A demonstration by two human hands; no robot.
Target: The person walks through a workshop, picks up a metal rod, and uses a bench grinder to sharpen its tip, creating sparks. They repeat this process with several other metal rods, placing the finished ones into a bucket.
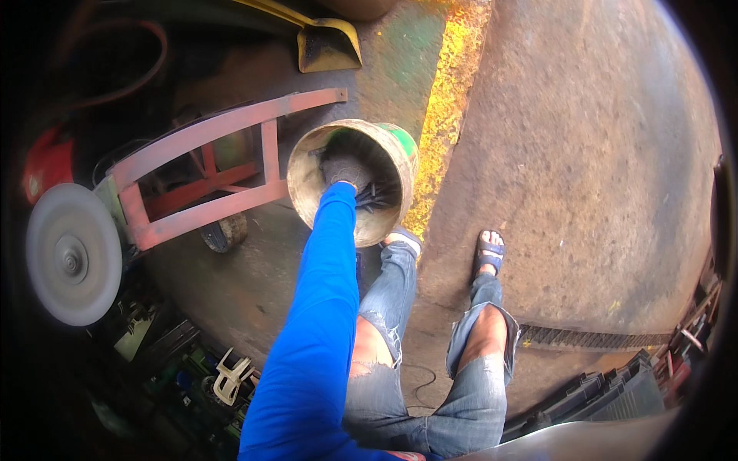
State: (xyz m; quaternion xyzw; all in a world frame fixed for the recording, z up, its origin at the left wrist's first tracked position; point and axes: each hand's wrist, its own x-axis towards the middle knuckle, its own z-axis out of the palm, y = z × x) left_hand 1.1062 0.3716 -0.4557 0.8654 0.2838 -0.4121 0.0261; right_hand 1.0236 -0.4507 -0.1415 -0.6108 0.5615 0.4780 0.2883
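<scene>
My left hand [344,167], in what looks like a dark grey glove, reaches down into a dirty whitish bucket [306,183] with some green on its outer side. The bucket is tipped so its mouth faces me. Inside it, beside the hand, lie several dark, thin metal-looking pieces [374,197]. Shadow hides the fingers, so I cannot tell whether they grip anything. A blue sleeve covers that arm. My right hand is out of view.
Left of the bucket stands a faded red metal frame [207,207] with a large grey disc [48,257] at its near end. A yellow dustpan [329,48] lies beyond. A yellow floor stripe [450,96] and a drain grate [592,338] are to the right.
</scene>
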